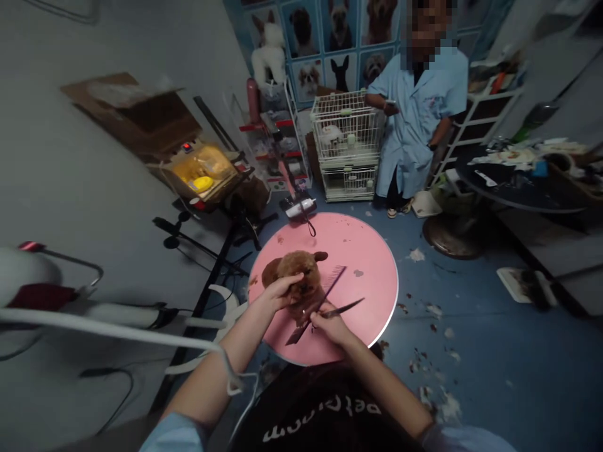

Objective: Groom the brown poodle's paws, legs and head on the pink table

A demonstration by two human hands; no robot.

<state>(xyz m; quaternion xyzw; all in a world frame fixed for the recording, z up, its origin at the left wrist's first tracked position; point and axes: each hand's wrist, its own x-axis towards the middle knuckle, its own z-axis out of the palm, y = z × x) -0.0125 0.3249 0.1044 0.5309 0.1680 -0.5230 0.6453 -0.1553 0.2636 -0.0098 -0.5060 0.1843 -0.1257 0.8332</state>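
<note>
A small brown curly-haired dog (296,267) is on a round pink grooming table (372,251), facing me. My left hand (282,293) grips the side of its head near the muzzle, the thumb laid across its face. Just below and to the right, my right hand (328,324) is closed around a purple grooming comb (335,282) and a pair of dark scissors (349,307). The comb slants across the dog's chest, teeth showing at its upper end. The scissor blades point right, away from the dog. My fingers partly hide the scissor handles.
A person in a light blue coat (414,113) stands behind the table beside stacked white cages (346,129). A white cable arm (141,333) crosses over my left forearm. At right is a cluttered dark round table (518,191). Hair clumps (417,254) lie on the blue floor.
</note>
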